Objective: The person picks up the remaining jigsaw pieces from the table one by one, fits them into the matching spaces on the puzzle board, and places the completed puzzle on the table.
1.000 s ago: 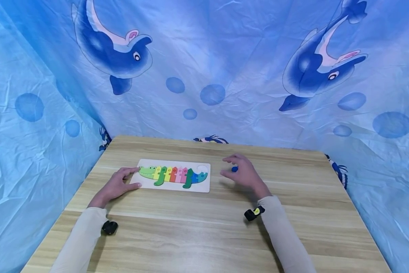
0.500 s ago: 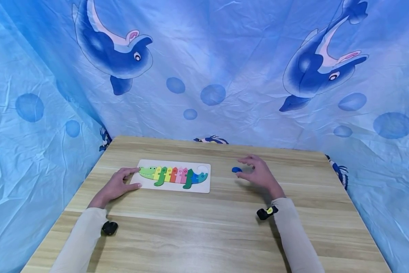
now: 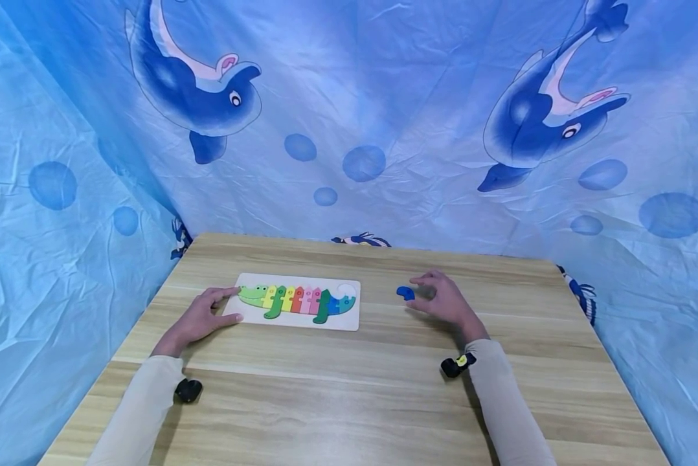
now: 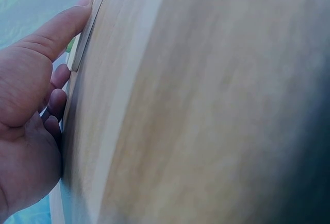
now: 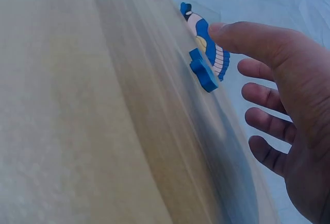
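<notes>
A white puzzle board [image 3: 346,321] lies on the table with a colourful crocodile in it, built of several pieces from green head to blue tail. A pale round recess [image 3: 346,290] shows above the tail. At the board's left end, my left hand [image 3: 199,314] rests with index finger and thumb spread on it; in the left wrist view the thumb [image 4: 67,26] presses its edge. Right of the board sits a small blue puzzle piece [image 3: 405,293]. My right hand [image 3: 447,301] is beside it, thumb and fingers apart; in the right wrist view the piece [image 5: 203,71] lies outside the fingers.
The wooden table [image 3: 326,401] ends at a blue sea-print curtain [image 3: 430,116] behind and at both sides. Each sleeved wrist carries a small black camera, one on the left [image 3: 188,390] and one on the right [image 3: 455,367].
My right hand has moved right, off the blue puzzle piece that was between its fingers. The piece now shows a different outline. My left hand and the board have stayed put.
</notes>
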The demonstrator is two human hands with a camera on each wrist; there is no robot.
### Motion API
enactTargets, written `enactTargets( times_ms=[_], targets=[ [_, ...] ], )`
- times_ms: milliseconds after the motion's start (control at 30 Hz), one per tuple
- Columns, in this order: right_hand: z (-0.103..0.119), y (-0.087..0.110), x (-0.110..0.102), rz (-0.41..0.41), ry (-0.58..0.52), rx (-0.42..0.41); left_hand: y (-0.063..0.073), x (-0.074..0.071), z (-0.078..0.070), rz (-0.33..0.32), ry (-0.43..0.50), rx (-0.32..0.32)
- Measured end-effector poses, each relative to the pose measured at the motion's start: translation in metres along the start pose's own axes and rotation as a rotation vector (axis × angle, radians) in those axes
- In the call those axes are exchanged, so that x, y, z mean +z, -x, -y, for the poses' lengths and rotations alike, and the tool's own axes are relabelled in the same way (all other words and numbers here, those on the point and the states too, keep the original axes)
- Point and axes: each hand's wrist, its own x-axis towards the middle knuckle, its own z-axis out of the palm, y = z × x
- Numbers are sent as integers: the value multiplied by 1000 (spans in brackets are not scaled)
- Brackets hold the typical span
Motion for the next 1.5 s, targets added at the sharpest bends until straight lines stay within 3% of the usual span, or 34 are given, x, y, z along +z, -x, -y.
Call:
enactTargets(
  times_ms=[433, 1100, 1500],
  targets=[
    [-7, -3, 7, 65, 41, 57, -1, 0, 1, 5, 1, -11],
    [-4, -9, 7, 102, 21, 88, 0, 0, -1, -4, -16, 11],
    [-5, -9, 5, 92, -14, 91, 0, 0, 0, 0, -8, -15]
  ],
)
